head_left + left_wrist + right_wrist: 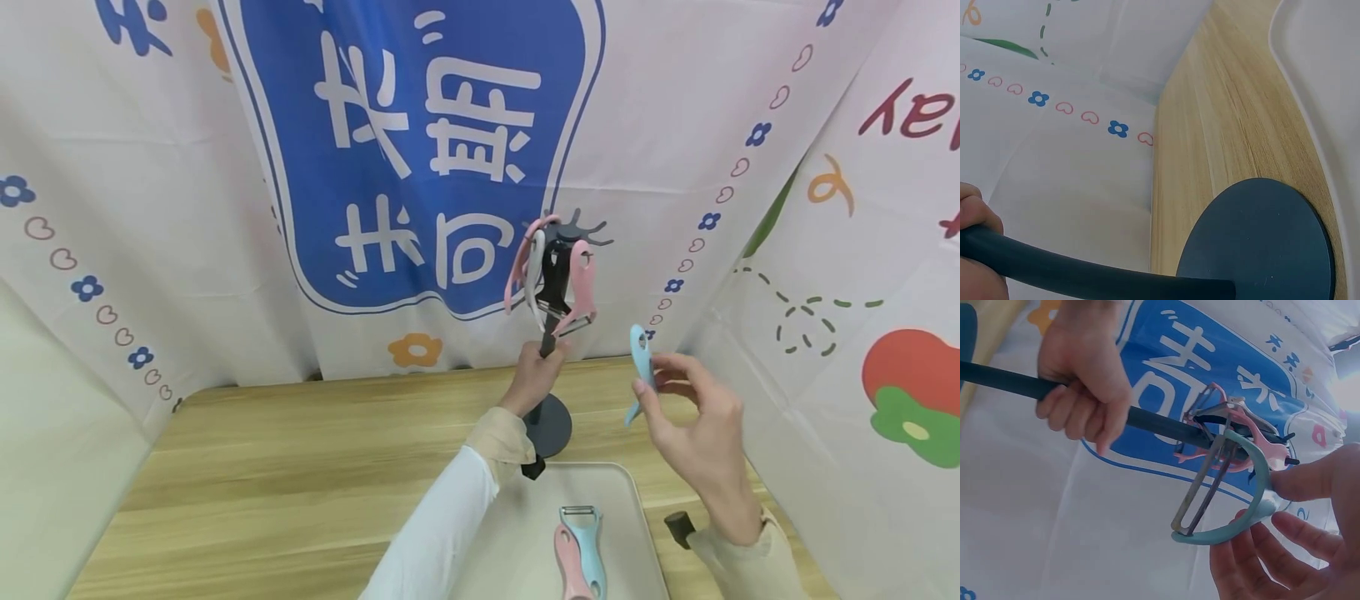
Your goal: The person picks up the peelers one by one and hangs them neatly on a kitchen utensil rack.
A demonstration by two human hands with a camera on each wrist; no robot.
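My left hand is wrapped around the pole of a dark stand, above its round base. Several peelers hang from the stand's hooked top: a pink peeler in front, a black peeler, a white peeler and another pink one behind. To the right of the stand, my right hand pinches a light blue peeler between thumb and fingers, apart from the hooks. In the right wrist view, the metal blade of that light blue peeler points away from the fingers.
A pale tray lies in front of the stand on the wood-grain table. On it a light blue peeler and a pink peeler lie touching. Printed cloth hangs behind and to the right.
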